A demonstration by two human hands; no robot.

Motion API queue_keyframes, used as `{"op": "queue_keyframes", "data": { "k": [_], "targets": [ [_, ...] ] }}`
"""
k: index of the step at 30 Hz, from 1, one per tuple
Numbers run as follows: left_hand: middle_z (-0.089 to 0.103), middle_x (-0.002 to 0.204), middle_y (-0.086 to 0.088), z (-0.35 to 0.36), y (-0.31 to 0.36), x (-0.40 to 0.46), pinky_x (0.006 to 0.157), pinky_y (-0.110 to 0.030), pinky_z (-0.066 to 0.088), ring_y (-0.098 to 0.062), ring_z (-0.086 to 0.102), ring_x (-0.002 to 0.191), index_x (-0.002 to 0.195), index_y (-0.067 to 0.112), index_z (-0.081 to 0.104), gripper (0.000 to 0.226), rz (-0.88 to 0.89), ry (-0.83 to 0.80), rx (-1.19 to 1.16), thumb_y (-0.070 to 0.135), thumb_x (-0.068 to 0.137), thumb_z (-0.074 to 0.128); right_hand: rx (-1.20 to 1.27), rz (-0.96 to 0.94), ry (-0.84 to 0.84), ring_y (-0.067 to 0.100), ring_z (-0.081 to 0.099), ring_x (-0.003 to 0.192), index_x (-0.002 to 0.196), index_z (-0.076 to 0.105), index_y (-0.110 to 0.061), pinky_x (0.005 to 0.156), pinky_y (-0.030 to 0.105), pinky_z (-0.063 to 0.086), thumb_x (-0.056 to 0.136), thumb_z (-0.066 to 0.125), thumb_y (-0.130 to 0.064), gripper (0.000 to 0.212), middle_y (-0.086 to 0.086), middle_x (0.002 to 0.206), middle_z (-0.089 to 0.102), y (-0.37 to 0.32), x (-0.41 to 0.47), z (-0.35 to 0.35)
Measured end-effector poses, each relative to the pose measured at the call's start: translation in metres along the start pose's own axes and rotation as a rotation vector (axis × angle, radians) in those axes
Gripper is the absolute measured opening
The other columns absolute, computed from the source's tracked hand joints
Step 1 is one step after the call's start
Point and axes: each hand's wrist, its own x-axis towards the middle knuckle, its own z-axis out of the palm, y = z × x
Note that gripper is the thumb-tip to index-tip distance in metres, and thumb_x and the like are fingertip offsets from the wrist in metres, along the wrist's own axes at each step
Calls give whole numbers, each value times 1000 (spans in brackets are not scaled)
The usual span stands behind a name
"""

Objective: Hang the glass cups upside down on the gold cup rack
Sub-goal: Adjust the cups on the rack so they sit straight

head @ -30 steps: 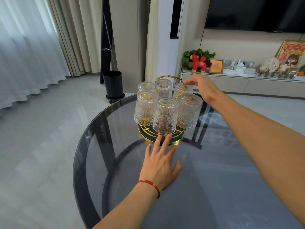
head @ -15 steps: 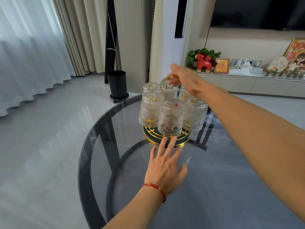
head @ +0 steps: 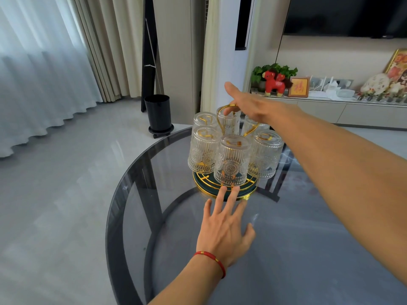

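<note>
Cups all hung, rack looks full

Glass cups (head: 233, 160) are all upside down on the gold cup rack (head: 224, 190), which sits on the far side of the round glass worktop (head: 286, 249). I count six: three near, three far, though the far ones are partly hidden. No loose cups anywhere on the worktop, so I'd say the hanging part is basically done.

Right hand (head: 251, 104) is over the rack's gold loop handle (head: 222, 115), fingers curled down at it; can't tell if the grip has actually closed on it, since the hand hides the top. Left hand (head: 224, 230) lies flat and spread wide, holding nothing, fingertips (head: 222, 191) just touching the rack's base rim. Looks like steadying or repositioning is all that's left.
</note>
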Motion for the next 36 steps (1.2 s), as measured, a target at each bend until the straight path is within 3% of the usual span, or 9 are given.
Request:
{"op": "queue_keyframes", "data": {
  "k": [3, 6, 9, 17, 24, 31, 36],
  "targets": [
    [12, 171, 1, -1, 1, -1, 123, -59, 13, -28, -1, 157, 153, 29, 37, 62, -1, 1, -6, 54, 96, 35, 7, 7, -19, 31, 38, 148, 114, 77, -26, 121, 63, 15, 74, 4, -96, 109, 7, 162, 43, 0, 2, -1],
    [16, 170, 0, -2, 0, -1, 123, -60, 16, -29, 2, 157, 152, 27, 39, 62, 1, 11, -13, 53, 96, 35, -11, 28, -44, 28, 31, 153, 120, 76, -27, 123, 63, 10, 64, 5, -101, 116, 5, 164, 41, -1, 6, -4],
    [14, 171, 1, -3, 0, 0, 123, -60, 15, -29, 0, 157, 153, 27, 38, 63, -3, -3, -12, 54, 96, 35, -38, 46, -45, 28, 33, 151, 119, 76, -29, 123, 63, 12, 58, 7, -105, 120, 6, 164, 40, -2, 9, -6],
    [11, 171, 0, -2, 1, 1, 123, -61, 13, -28, -3, 157, 154, 27, 36, 64, -8, -19, -23, 54, 96, 34, -68, 20, -38, 29, 31, 152, 127, 72, -27, 123, 63, 11, 66, 5, -100, 116, 7, 166, 36, -3, 5, -5],
    [12, 171, 1, -2, 0, 1, 123, -61, 14, -28, -1, 157, 154, 27, 36, 63, -7, -20, -19, 54, 96, 34, -70, -28, 0, 30, 37, 148, 123, 74, -26, 122, 63, 16, 69, 5, -99, 114, 10, 164, 39, -3, 0, -5],
    [11, 171, 1, -5, 0, 0, 122, -61, 13, -28, -2, 157, 153, 27, 37, 63, -5, -29, -21, 54, 96, 35, -75, -145, 56, 31, 43, 145, 135, 68, -24, 121, 58, 23, 93, 6, -80, 93, 9, 158, 49, -3, -7, -2],
    [15, 170, 0, -2, 0, -1, 122, -60, 16, -29, 2, 157, 151, 26, 38, 61, 0, 4, -16, 52, 96, 37, -70, -309, 212, 32, 59, 129, 129, 67, -8, 110, 51, 43, 105, 29, -51, 62, 13, 141, 64, -4, -21, -4]
  ]
}}
